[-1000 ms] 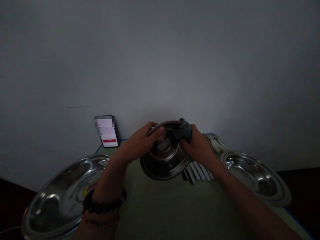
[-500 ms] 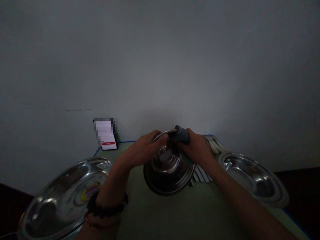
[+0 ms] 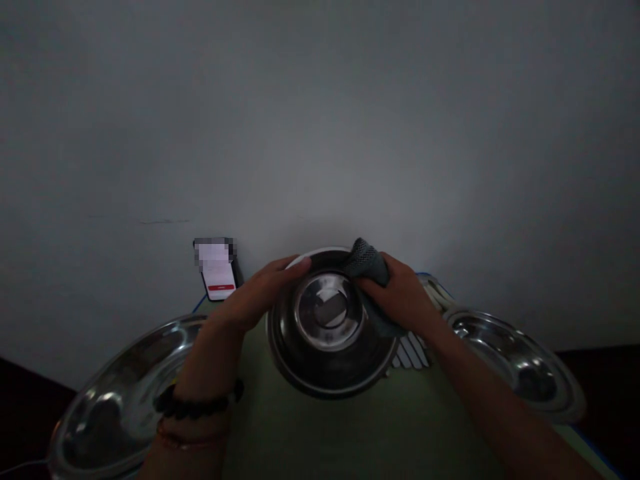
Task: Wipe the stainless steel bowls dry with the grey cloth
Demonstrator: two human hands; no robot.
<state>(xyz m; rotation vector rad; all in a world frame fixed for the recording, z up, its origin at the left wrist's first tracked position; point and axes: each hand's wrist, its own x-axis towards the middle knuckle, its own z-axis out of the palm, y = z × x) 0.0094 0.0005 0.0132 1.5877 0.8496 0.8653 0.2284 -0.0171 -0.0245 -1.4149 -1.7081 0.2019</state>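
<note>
A shiny metal bowl (image 3: 330,373) is held up over the table, its round base with a pale patch turned toward me. My left hand (image 3: 273,283) grips the upper left of its rim, thumb on the near side and the other fingers partly hidden behind. My right hand (image 3: 403,293) is closed on a grey cloth (image 3: 369,261), which it presses against the upper right of the rim. Part of the cloth hangs down along the bowl's right side.
Large oval metal trays lie at the left (image 3: 107,393) and right (image 3: 520,360). A phone (image 3: 220,270) leans on the wall (image 3: 320,133) at the back left. Several pale strip-like things (image 3: 411,352), partly hidden, lie right of the bowl on the green tabletop (image 3: 350,440).
The bowl has tilted and turned so that its base faces me more fully. My left hand has moved left with the rim; my right hand has shifted slightly right with the cloth.
</note>
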